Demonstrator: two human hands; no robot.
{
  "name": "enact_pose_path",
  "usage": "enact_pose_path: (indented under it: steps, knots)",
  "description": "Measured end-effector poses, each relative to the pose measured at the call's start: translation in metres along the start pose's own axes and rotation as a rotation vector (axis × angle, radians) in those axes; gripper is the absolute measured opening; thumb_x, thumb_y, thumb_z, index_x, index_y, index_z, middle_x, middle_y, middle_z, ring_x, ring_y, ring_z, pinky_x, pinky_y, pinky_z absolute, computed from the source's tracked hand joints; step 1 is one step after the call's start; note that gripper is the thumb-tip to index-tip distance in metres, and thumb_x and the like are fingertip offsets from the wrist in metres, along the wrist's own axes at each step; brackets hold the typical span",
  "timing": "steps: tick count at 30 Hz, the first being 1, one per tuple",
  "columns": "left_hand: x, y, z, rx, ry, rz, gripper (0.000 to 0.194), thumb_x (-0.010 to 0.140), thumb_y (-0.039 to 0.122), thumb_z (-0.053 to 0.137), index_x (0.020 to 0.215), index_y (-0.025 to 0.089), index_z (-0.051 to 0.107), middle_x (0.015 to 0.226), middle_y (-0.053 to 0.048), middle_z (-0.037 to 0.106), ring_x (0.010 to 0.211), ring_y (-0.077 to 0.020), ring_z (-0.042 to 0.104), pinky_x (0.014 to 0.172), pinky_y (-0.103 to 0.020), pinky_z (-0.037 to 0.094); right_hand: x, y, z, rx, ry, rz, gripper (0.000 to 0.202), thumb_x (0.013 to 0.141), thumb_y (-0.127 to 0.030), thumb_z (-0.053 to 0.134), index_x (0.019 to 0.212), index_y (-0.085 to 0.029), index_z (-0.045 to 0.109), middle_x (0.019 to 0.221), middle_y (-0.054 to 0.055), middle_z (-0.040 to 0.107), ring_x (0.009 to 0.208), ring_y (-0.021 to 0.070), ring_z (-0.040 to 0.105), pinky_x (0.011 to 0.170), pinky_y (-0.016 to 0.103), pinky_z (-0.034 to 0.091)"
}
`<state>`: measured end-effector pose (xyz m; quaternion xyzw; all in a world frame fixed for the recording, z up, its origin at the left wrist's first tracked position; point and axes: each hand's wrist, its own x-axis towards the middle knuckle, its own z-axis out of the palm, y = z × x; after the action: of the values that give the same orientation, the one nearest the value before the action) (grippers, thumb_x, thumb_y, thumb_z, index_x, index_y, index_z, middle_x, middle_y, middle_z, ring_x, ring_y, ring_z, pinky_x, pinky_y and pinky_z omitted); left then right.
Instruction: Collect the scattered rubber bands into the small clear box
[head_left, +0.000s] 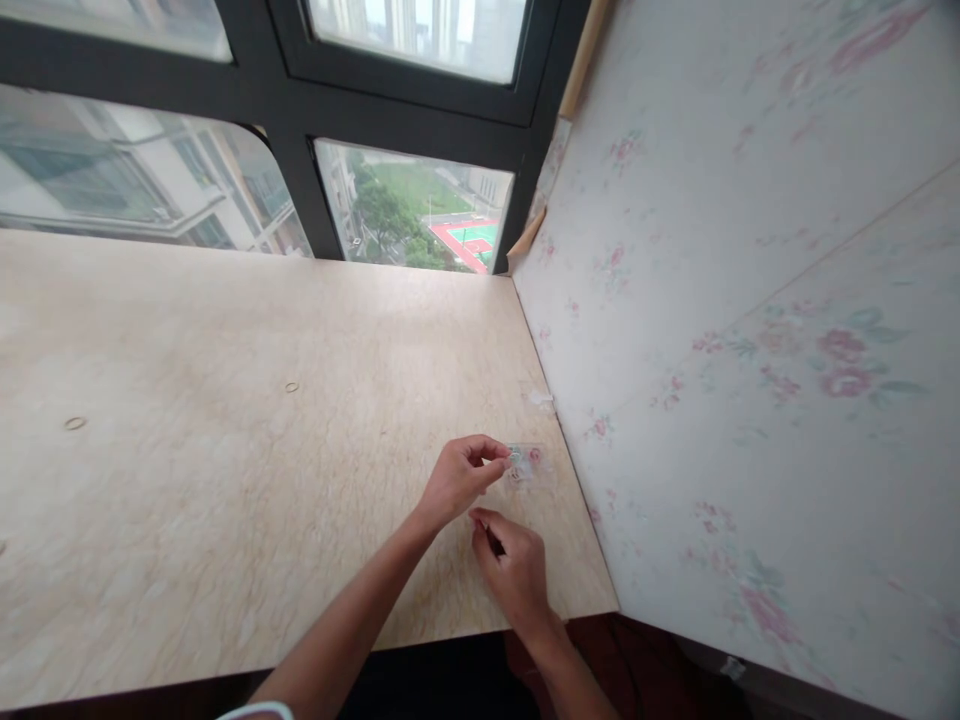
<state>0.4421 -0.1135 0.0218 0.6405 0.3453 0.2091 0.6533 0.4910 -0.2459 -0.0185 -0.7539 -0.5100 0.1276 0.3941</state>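
L hand (501, 456): fingertips at clear box (547, 478); can't tell if your grip's closed.
R hand (514, 565): fingers curled nr L; grip ditto.
Rings (75, 423): on bench (225, 520).

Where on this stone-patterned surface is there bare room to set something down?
The widest bare patch of the surface lies between the larger ring, the near edge and the left forearm. Another runs from the smaller ring back to the window frame. It is crowded at right: the left hand, right hand and clear plastic sit close together near the flowered wall.
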Motion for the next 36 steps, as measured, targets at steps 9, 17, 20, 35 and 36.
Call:
enact_pose_path:
  steps: [9, 17, 20, 35, 36]
  knots:
    - [0.006, -0.004, 0.010, 0.344, 0.022, 0.144, 0.014, 0.074, 0.019, 0.059, 0.079, 0.019, 0.072, 0.070, 0.000, 0.068, 0.055, -0.0095, 0.050, 0.054, -0.021, 0.040, 0.001, -0.001, -0.002, 0.028, 0.003, -0.010, 0.026, 0.085, -0.019, 0.048, 0.092, -0.019, 0.072, 0.071, 0.005, 0.073, 0.062, 0.0180, 0.068, 0.060, 0.025, 0.048]
    - [0.003, -0.008, -0.019, 0.386, 0.094, 0.142, 0.017, 0.077, 0.027, 0.059, 0.086, 0.019, 0.072, 0.064, 0.001, 0.063, 0.050, -0.0090, 0.046, 0.050, -0.021, 0.037, 0.001, 0.001, -0.003, 0.074, -0.012, 0.016, 0.026, 0.087, -0.022, 0.048, 0.094, -0.019, 0.072, 0.077, 0.004, 0.074, 0.064, 0.0174, 0.068, 0.062, 0.025, 0.050]
    - [-0.004, -0.016, -0.047, 0.419, 0.189, 0.124, 0.018, 0.078, 0.029, 0.057, 0.085, 0.018, 0.070, 0.062, 0.002, 0.060, 0.048, -0.0089, 0.045, 0.048, -0.021, 0.036, 0.001, 0.003, -0.004, 0.081, -0.015, 0.023, 0.026, 0.088, -0.024, 0.048, 0.095, -0.019, 0.072, 0.081, 0.004, 0.075, 0.066, 0.0167, 0.069, 0.063, 0.025, 0.051]
    - [-0.065, -0.061, -0.204, 0.756, 0.526, 0.242, 0.018, 0.084, 0.021, 0.049, 0.087, 0.018, 0.067, 0.084, -0.003, 0.066, 0.064, -0.0110, 0.054, 0.067, -0.025, 0.045, 0.006, -0.002, 0.003, 0.130, -0.067, 0.125, 0.034, 0.085, -0.045, 0.054, 0.094, -0.018, 0.073, 0.070, 0.005, 0.071, 0.058, 0.0187, 0.066, 0.051, 0.026, 0.054]
    - [-0.067, -0.063, -0.211, 0.735, 0.545, 0.240, 0.018, 0.084, 0.021, 0.049, 0.087, 0.017, 0.066, 0.084, -0.004, 0.065, 0.065, -0.0111, 0.055, 0.068, -0.025, 0.045, 0.009, -0.009, 0.006, 0.171, -0.090, 0.141, 0.035, 0.085, -0.046, 0.054, 0.095, -0.018, 0.072, 0.062, 0.003, 0.068, 0.050, 0.0172, 0.062, 0.045, 0.025, 0.051]
